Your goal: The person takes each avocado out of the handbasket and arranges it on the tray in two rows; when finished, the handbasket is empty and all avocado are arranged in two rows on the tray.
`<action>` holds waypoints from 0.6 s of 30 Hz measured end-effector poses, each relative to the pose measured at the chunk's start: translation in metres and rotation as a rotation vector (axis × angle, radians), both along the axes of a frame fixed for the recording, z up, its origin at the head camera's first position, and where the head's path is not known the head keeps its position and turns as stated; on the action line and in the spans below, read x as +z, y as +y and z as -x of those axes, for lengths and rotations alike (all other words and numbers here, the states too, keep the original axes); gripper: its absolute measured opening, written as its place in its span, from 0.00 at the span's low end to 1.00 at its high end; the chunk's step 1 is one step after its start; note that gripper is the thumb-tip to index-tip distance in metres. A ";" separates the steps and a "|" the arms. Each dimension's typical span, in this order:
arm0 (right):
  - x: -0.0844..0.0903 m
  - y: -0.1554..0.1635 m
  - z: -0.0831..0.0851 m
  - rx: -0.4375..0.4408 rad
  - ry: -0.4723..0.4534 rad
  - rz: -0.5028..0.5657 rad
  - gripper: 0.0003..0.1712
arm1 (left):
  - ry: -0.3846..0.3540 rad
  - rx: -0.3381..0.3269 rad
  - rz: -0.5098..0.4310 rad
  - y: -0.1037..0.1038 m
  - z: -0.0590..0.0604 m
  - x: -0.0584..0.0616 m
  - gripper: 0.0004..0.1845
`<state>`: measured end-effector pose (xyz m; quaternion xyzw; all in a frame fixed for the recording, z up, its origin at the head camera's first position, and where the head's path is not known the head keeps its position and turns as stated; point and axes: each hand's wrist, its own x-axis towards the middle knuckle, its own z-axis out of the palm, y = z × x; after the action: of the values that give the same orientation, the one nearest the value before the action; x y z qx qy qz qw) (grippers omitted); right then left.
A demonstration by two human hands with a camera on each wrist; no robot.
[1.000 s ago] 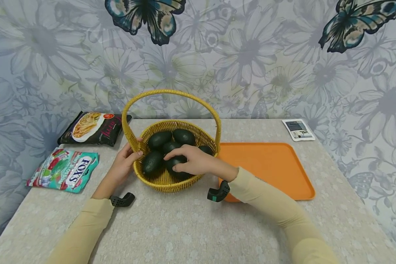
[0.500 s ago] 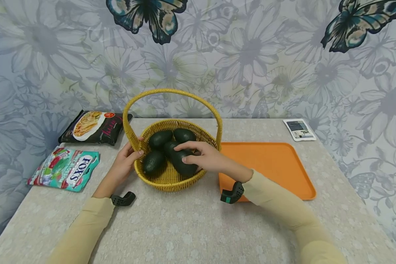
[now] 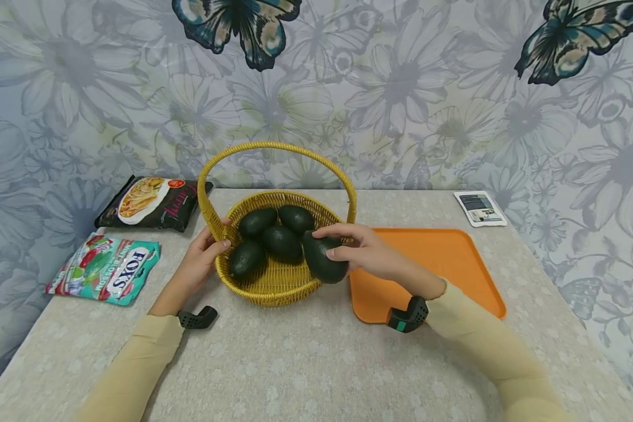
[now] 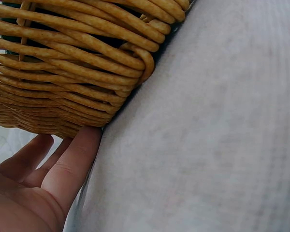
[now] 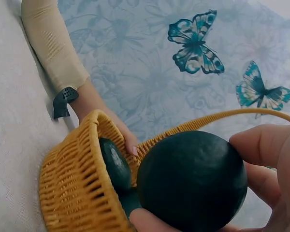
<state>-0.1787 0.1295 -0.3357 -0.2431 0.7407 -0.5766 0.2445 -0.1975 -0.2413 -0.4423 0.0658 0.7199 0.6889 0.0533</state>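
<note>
A yellow wicker basket (image 3: pixel 268 287) with a tall arched handle stands on the table and holds several dark green avocados (image 3: pixel 282 241). My right hand (image 3: pixel 360 251) grips one avocado (image 3: pixel 324 259) and holds it over the basket's right rim, beside the orange tray (image 3: pixel 443 258). The right wrist view shows that avocado (image 5: pixel 193 180) close up between thumb and fingers, above the basket (image 5: pixel 77 193). My left hand (image 3: pixel 203 258) holds the basket's left rim where the handle joins; its fingers (image 4: pixel 72 166) lie against the woven wall (image 4: pixel 63 77).
A black noodle packet (image 3: pixel 150 203) and a teal Fox's sweet bag (image 3: pixel 105 269) lie at the left. A small white card (image 3: pixel 480 208) sits at the far right corner. Flowered wallpaper with butterflies rises behind the table.
My right hand has lifted one avocado out of the pile and carried it right, from the basket's middle to its right rim. The left hand has stayed on the basket.
</note>
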 end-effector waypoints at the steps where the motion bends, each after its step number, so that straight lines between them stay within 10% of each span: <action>1: 0.000 0.005 -0.001 -0.005 -0.007 0.003 0.27 | -0.001 0.003 0.001 0.000 0.000 0.000 0.27; 18: -0.030 0.078 -0.006 -0.219 -0.113 -0.006 0.25 | 0.013 0.000 -0.007 0.001 0.001 -0.001 0.26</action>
<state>-0.1729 0.2078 -0.3654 -0.1275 0.7494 -0.6106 0.2221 -0.1987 -0.2405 -0.4430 0.0703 0.7176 0.6912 0.0485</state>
